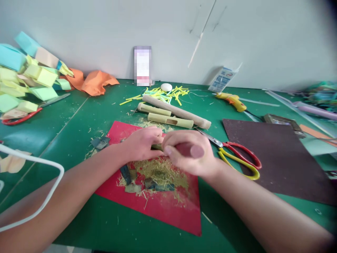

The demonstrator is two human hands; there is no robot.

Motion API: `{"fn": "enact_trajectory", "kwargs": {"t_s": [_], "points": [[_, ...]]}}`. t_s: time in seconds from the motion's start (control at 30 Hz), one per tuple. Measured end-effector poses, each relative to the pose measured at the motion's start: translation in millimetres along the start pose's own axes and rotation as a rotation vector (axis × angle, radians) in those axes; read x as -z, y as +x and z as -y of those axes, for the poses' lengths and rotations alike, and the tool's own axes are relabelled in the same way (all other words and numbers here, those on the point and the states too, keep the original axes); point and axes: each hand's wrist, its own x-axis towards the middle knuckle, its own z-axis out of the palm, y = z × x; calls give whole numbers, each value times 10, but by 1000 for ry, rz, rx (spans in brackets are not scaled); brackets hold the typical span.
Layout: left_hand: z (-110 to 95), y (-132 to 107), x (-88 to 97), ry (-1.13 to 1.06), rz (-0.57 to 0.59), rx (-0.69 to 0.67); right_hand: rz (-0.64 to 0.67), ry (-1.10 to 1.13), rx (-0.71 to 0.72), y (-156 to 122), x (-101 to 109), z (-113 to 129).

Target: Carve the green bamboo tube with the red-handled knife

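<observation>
My right hand is wrapped around a reddish-brown round tool handle, whose working end is hidden. Against it, my left hand is closed on a short olive-green piece of bamboo, mostly covered by the fingers. Both hands are over a red mat. Pale shavings and dark greenish scraps are scattered on the mat beneath them. Just beyond lie a bamboo piece with a rectangular notch, another split bamboo piece and a longer wooden stick.
Scissors with red and yellow handles lie right of the mat, near a dark brown board. A yellow glue gun, yellow strips and a white egg-shaped thing are behind. Folded papers pile up left; a white frame crosses the left foreground.
</observation>
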Motion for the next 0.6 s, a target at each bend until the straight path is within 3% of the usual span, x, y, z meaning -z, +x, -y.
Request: {"fn": "enact_trajectory", "kwargs": {"t_s": [0.1, 0.2, 0.4, 0.6], "points": [[-32, -6, 10, -6, 2, 0, 24, -221, 270, -112, -126, 20], [-65, -5, 31, 53, 21, 15, 118, -383, 366, -203, -198, 22], [-58, 8, 54, 105, 44, -2, 174, -495, 375, -241, -226, 77], [-44, 5, 58, 97, 50, 9, 291, -639, 225, -317, -333, 228]]}}
